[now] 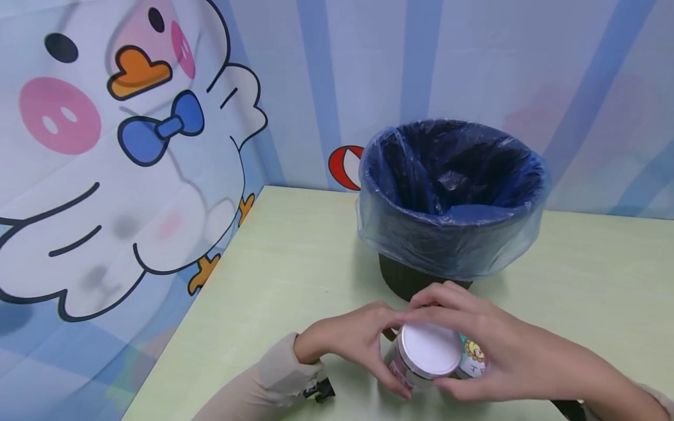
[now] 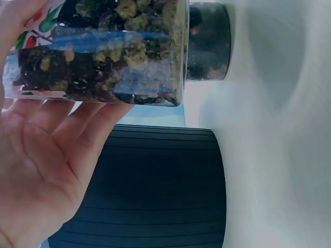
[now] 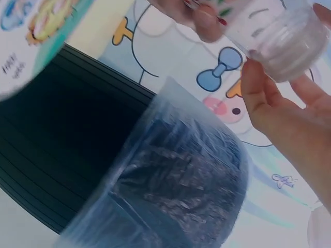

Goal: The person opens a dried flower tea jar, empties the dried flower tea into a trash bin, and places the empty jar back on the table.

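In the head view, a clear jar (image 1: 402, 374) with a white lid (image 1: 432, 349) is held between the two hands in front of the bin. My left hand (image 1: 360, 339) grips the jar's body from the left. Curled round the lid from the right is my right hand (image 1: 511, 345), its fingers at the rim in the right wrist view. Dried, bud-like pieces fill the jar (image 2: 119, 57), and its label carries red fruit and green leaves. Behind it stands a second container with a yellow flower on its label (image 1: 473, 358), partly hidden by the right hand.
A black bin (image 1: 397, 275) lined with a blue translucent bag (image 1: 453, 245) stands just beyond the hands on the pale green table (image 1: 284, 263). Cloth with a cartoon duck (image 1: 168, 193) hangs at the left, and a blue striped backdrop (image 1: 363, 58) rises behind the table.
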### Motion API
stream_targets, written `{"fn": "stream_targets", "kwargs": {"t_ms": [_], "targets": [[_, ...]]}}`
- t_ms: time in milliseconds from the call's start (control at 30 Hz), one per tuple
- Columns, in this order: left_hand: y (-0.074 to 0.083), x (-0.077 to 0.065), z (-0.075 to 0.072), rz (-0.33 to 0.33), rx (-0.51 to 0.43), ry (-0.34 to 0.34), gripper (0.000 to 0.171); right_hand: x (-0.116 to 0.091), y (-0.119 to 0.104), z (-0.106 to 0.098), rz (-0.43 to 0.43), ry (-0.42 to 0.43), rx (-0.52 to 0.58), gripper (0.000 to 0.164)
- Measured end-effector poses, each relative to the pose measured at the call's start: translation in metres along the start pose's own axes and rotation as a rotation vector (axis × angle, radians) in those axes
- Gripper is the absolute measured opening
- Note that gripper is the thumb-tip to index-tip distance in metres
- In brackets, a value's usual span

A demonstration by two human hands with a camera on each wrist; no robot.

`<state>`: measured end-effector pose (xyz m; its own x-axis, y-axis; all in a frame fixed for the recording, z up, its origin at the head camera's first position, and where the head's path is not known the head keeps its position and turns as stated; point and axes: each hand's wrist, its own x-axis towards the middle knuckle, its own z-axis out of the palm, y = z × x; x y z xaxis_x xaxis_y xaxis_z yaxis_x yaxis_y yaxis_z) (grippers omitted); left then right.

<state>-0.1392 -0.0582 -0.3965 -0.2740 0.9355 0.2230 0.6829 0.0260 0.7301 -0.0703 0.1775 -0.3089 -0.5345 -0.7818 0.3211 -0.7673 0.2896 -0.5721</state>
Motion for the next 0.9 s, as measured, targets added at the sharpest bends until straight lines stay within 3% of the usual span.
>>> {"fn": "stream_targets", "kwargs": {"t_ms": [67,267,400,700,900], "targets": [[-0.001,0.000,0.000,-0.005,-0.023,0.000,0.082,0.000,-0.002,-0.002,-0.014,-0.012,-0.035,0.066],[-0.005,0.000,-0.001,-0.001,-0.002,0.012,0.063,0.002,-0.011,-0.004,-0.006,0.030,-0.151,0.070],[-0.006,0.001,0.000,0.000,-0.007,0.007,0.062,0.003,-0.013,-0.004,0.000,0.070,-0.187,0.064],[-0.007,0.001,0.001,-0.023,0.004,0.002,0.058,0.002,-0.008,-0.003,-0.033,0.087,-0.187,0.056],[-0.006,0.000,0.002,-0.033,0.020,-0.007,0.062,0.000,-0.005,-0.004,-0.029,0.028,-0.112,0.054]]}}
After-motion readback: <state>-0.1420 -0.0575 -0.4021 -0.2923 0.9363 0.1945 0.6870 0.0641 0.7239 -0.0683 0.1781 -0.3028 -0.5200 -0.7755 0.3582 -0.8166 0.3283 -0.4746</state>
